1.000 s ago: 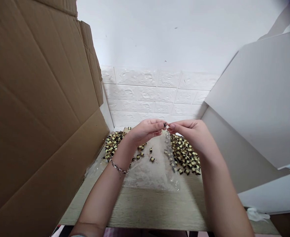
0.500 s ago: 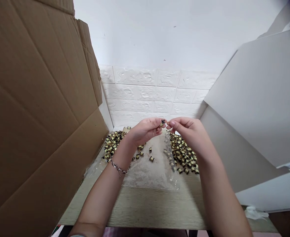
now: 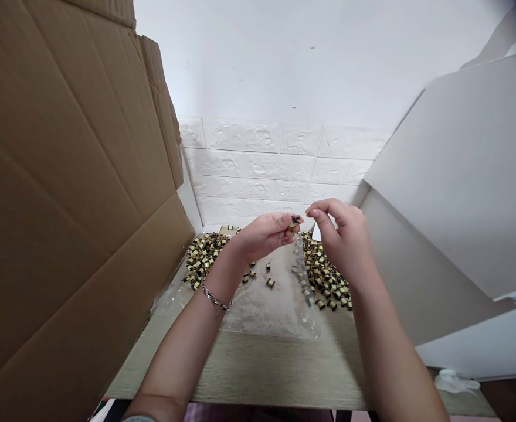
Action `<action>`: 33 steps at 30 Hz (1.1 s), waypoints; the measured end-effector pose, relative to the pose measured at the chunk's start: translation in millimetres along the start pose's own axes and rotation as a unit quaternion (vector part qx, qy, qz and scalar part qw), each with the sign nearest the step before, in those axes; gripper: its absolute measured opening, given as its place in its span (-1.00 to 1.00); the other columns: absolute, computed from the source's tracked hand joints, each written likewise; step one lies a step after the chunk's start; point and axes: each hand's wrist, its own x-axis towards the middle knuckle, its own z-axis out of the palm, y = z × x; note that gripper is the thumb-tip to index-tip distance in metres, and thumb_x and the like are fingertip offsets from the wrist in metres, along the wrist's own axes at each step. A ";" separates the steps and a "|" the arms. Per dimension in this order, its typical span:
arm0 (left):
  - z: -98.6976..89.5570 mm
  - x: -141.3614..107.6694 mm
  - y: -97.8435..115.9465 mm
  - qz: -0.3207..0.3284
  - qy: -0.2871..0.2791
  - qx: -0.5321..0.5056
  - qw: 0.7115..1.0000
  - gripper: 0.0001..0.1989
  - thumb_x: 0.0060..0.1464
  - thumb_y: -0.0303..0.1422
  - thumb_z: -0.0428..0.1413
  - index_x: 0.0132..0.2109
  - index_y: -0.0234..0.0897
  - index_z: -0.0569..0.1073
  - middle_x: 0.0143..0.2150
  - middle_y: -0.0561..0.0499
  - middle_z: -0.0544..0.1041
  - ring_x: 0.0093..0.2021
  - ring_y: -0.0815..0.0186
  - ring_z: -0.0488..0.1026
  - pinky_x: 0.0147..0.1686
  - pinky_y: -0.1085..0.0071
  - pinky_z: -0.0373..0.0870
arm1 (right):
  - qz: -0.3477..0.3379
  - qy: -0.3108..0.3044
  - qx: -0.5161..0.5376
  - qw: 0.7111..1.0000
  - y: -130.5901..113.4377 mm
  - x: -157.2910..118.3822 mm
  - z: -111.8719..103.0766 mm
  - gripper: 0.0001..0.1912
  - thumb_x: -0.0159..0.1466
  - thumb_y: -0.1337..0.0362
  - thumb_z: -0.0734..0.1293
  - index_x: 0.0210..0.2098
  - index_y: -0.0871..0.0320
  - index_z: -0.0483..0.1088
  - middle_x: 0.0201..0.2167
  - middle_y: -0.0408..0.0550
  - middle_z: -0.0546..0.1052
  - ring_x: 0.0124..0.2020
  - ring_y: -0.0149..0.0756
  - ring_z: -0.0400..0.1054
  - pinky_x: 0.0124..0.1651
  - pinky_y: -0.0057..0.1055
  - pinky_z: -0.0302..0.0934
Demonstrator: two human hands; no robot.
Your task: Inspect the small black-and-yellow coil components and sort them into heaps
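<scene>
My left fingers [image 3: 285, 221] pinch a small transformer coil [image 3: 294, 223], just at 9 o'clock from my curled, empty right fingers [image 3: 314, 211].

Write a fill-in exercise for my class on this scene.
The small black-and-yellow component is pinched by the ____ hand.
The chain bracelet sits on that arm's ____.
The tall brown sheet at the left is ____.
The wall behind is faced with white panels patterned like ____.

Answers: left; wrist; cardboard; bricks.
</scene>
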 end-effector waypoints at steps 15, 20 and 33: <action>0.6 0.0 0.0 -0.006 -0.006 0.032 0.999 -0.66 -0.26 -0.18 0.24 -0.38 -0.37 0.45 -0.45 0.05 0.35 -0.38 0.46 0.25 -0.25 0.44 0.12 | 0.001 0.013 -0.021 1.000 3.9 -1.7 9.7 -0.86 0.21 0.29 0.17 -0.44 0.10 0.32 -0.45 -0.19 0.47 -0.37 -0.38 0.30 -0.24 -0.36 -0.08; -1.9 1.4 -1.4 -0.004 0.017 0.028 0.999 -0.68 -0.22 -0.19 0.22 -0.38 -0.38 0.45 -0.44 0.04 0.37 -0.39 0.47 0.24 -0.28 0.47 0.11 | 0.021 0.001 -0.006 1.000 6.6 -1.2 14.3 -0.85 0.21 0.28 0.17 -0.44 0.11 0.33 -0.44 -0.18 0.48 -0.36 -0.36 0.31 -0.23 -0.35 -0.07; -7.9 -0.2 1.9 0.016 0.065 0.061 0.996 -0.74 -0.13 -0.22 0.18 -0.33 -0.33 0.45 -0.39 0.05 0.36 -0.35 0.49 0.24 -0.25 0.52 0.14 | 0.044 -0.038 0.048 0.997 12.7 -1.8 22.8 -0.84 0.20 0.30 0.16 -0.45 0.14 0.33 -0.47 -0.18 0.46 -0.39 -0.38 0.31 -0.29 -0.41 -0.01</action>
